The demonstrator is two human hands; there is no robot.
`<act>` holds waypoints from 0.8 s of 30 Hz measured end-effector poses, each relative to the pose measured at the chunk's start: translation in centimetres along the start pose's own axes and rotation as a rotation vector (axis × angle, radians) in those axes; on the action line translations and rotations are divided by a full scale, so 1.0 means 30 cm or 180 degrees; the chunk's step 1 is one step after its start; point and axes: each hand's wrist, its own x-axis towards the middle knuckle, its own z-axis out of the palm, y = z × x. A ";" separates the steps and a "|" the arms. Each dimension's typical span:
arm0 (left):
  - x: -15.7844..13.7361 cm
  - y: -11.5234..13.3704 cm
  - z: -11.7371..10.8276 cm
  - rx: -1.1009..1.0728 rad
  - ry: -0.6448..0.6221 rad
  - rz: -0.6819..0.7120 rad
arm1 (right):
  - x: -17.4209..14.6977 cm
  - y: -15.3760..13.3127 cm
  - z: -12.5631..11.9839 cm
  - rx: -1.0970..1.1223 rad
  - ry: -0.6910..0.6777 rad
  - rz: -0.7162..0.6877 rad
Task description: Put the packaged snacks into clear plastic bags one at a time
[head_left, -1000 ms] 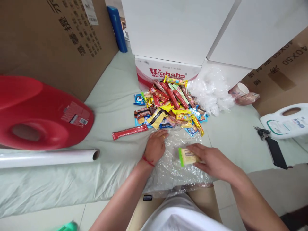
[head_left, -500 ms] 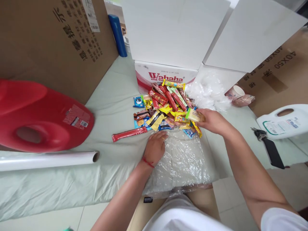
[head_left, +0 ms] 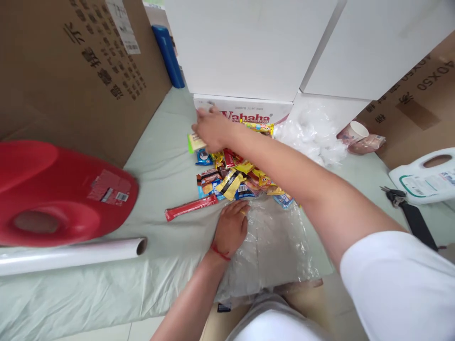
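Note:
My left hand (head_left: 232,228) lies flat on the clear plastic bag (head_left: 275,251) at the table's front, fingers stretched towards the snack pile. Reaching across that pile, my right hand (head_left: 215,129) is at its far left corner and looks closed on a cream snack packet with a green end (head_left: 194,142); its fingers are slightly blurred. Just below this packet is a small blue packet (head_left: 204,157). The pile of mixed wrapped snacks (head_left: 231,182) is partly hidden under my right forearm. One long red snack stick (head_left: 191,207) lies apart, left of my left hand.
White boxes (head_left: 245,47) stand behind the pile. Crumpled clear plastic (head_left: 302,128) and a paper cup (head_left: 357,131) are at the back right. A red jug (head_left: 74,184) and white roll (head_left: 78,255) lie left; a white bottle (head_left: 426,177) and keys (head_left: 394,196) lie right.
My right hand has swung from the pile's right side across to its far left with the cream packet. My left hand stays on the plastic bag. The view has shifted slightly.

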 end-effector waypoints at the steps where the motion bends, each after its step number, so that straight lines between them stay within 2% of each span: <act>1: -0.001 -0.002 0.000 0.0024 0.0011 0.0032 | 0.040 0.001 0.033 -0.0083 -0.0178 -0.0006; 4: -0.003 -0.009 0.006 0.0094 0.0117 0.0124 | 0.106 -0.001 0.134 -0.0182 -0.0511 0.0140; 7: -0.003 -0.013 0.012 0.0148 0.0197 0.0162 | 0.116 -0.011 0.206 -0.0186 -0.0743 0.0315; 10: -0.003 -0.005 0.009 0.0136 0.0141 0.0140 | 0.108 -0.018 0.224 -0.0189 -0.1005 0.0342; 14: -0.001 0.011 -0.002 0.0069 -0.0017 0.0015 | 0.094 -0.002 0.197 -0.0200 -0.1278 0.0160; 16: 0.000 0.014 -0.005 0.0034 -0.0060 -0.0024 | 0.079 0.011 0.170 -0.0145 -0.1027 0.0077; 20: 0.000 0.016 -0.005 0.0023 -0.0116 -0.0015 | 0.011 0.033 0.064 0.0206 -0.0031 0.0177; 24: 0.003 0.011 -0.007 -0.0056 -0.0169 -0.0041 | -0.141 0.049 -0.083 0.0818 0.0917 0.0545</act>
